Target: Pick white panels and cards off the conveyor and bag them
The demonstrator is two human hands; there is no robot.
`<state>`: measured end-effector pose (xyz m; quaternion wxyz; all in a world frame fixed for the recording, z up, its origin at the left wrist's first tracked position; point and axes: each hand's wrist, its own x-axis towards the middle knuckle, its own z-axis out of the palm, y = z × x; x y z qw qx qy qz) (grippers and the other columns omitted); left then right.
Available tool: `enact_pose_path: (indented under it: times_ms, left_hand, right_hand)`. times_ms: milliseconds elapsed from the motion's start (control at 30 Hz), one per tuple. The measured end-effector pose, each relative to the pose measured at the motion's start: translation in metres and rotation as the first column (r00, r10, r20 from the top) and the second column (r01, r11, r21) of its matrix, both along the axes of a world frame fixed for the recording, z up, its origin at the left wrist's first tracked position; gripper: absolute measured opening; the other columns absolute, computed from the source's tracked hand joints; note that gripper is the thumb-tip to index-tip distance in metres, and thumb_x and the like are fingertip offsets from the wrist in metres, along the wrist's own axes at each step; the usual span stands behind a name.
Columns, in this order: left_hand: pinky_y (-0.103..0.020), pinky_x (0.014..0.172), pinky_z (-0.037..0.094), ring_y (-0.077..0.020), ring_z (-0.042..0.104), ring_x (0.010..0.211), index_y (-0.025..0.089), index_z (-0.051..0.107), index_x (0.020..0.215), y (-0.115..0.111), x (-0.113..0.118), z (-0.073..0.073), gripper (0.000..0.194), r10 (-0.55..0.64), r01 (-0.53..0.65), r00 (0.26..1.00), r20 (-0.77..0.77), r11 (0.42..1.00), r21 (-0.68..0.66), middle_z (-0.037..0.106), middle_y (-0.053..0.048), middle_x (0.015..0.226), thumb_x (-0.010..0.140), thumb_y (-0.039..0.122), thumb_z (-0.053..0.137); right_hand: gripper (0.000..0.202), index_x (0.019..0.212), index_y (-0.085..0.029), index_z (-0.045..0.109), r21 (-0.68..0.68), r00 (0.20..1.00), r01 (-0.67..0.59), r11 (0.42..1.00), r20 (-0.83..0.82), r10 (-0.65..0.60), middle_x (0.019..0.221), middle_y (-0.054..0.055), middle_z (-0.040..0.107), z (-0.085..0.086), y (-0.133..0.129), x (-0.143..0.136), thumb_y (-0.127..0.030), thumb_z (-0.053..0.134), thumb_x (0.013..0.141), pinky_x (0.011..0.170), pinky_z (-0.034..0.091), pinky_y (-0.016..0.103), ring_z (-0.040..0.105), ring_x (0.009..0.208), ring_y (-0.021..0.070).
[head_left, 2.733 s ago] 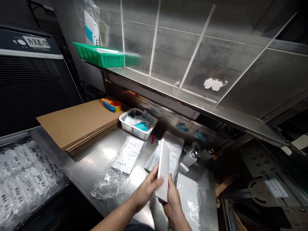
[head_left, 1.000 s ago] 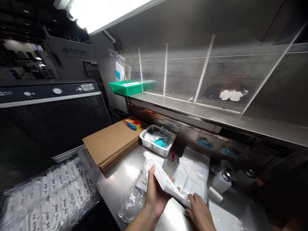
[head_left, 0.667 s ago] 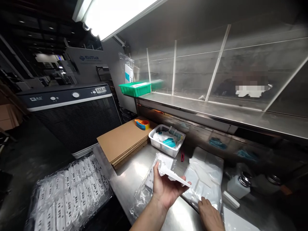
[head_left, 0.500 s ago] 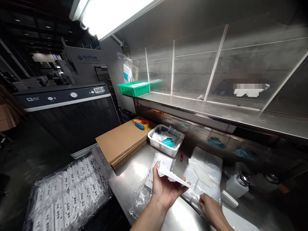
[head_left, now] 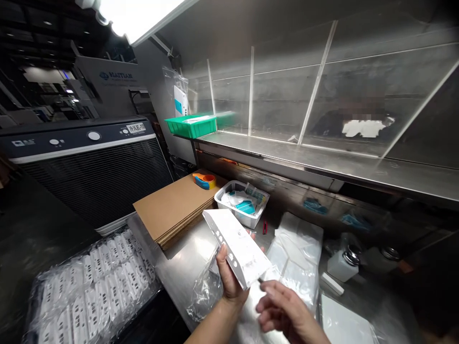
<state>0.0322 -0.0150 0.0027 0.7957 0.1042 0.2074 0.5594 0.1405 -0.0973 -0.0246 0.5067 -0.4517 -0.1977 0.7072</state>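
Observation:
My left hand [head_left: 229,276] grips a white plastic panel [head_left: 239,243], tilted above the steel table. A row of small cut-outs runs along the panel's near side edge. The thumb presses on that edge, and fingertips show behind the far side. My right hand [head_left: 281,308] is at the panel's lower corner, fingers loosely bent and apart, somewhat blurred. I cannot tell whether its fingertips touch the panel. Beneath the left hand lies crumpled clear plastic [head_left: 205,291]. A stack of clear plastic bags [head_left: 297,253] is just beyond my right hand.
A white bin [head_left: 256,220] of scraps stands behind the panel, beside a red cutter [head_left: 265,227]. Left are cardboard sheets [head_left: 172,208] with a tape dispenser [head_left: 204,181]. Bottles [head_left: 343,266] stand right; wrapped parts [head_left: 89,291] fill a lower-left crate. A green tray [head_left: 191,127] sits on the shelf.
My left hand has turned the panel from edge-on to showing its broad face and row of cut-outs. The right hand has come leftward to the panel's lower corner, its fist loosened.

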Motion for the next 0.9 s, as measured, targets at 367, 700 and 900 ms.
enact_pose_path:
  times_ms: [367,700,900]
  left_hand:
    - [-0.037,0.084,0.05,-0.0274,0.05,0.117,0.023,0.044,0.129,0.004,0.001,-0.001,0.064,0.054,-0.018,0.973,-0.225,0.987,0.157,0.058,-0.01,0.121,0.082,0.06,0.022]
    - [-0.039,0.09,0.047,-0.0295,0.045,0.122,0.026,0.046,0.128,0.006,0.001,0.003,0.061,0.035,-0.028,0.998,-0.054,0.992,0.124,0.055,-0.007,0.126,0.079,0.06,0.034]
    - [-0.047,0.091,0.045,-0.0309,0.05,0.116,0.026,0.045,0.128,0.018,-0.029,-0.009,0.055,-0.163,0.158,0.986,-0.043,0.982,-0.104,0.059,-0.008,0.119,0.08,0.054,0.045]
  right_hand:
    - [0.024,0.087,-0.01,0.06,0.008,0.932,0.057,0.998,-0.36,-0.05,0.077,0.01,0.068,0.043,0.008,-0.043,-0.023,0.073,0.071,0.057,0.053,0.022,0.064,0.061,0.0125]
    - [0.021,0.075,-0.012,0.062,0.01,0.971,0.064,0.998,-0.23,-0.06,0.08,0.009,0.069,0.03,0.001,-0.045,-0.025,0.075,0.066,0.058,0.05,0.023,0.062,0.058,0.0112]
    - [0.025,0.104,-0.017,0.06,0.002,0.214,-0.219,0.976,0.976,0.046,0.093,0.011,0.066,-0.046,-0.004,0.022,-0.023,0.042,0.087,0.079,0.044,0.035,0.062,0.089,0.0245]
